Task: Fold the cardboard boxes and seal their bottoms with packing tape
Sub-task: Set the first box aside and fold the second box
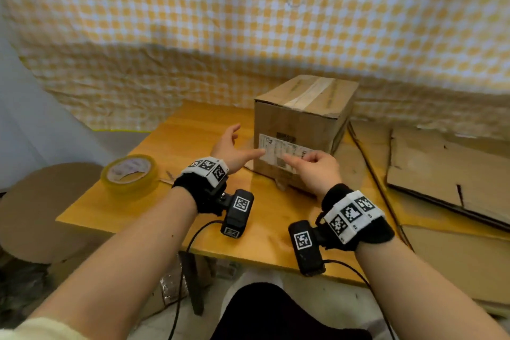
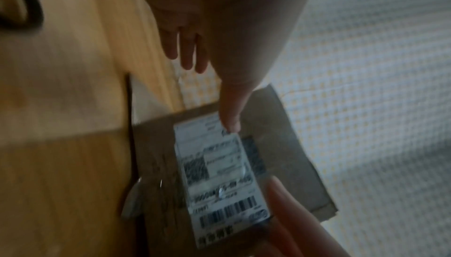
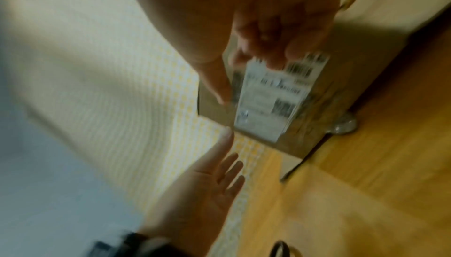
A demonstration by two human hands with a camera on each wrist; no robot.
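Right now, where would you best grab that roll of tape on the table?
Take the packing tape roll by its outer rim, coming from above with the left hand, which is nearer. It lies flat on the table, so the rim is exposed all round.

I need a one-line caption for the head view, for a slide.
Both hands, left and right, reach toward a taped cardboard box on a wooden table, tape roll at left.

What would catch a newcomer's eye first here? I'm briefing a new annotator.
The taped cardboard box standing at the table's middle, with both hands reaching toward its white shipping label. Then the tape roll at the table's left, and flattened cardboard on the right.
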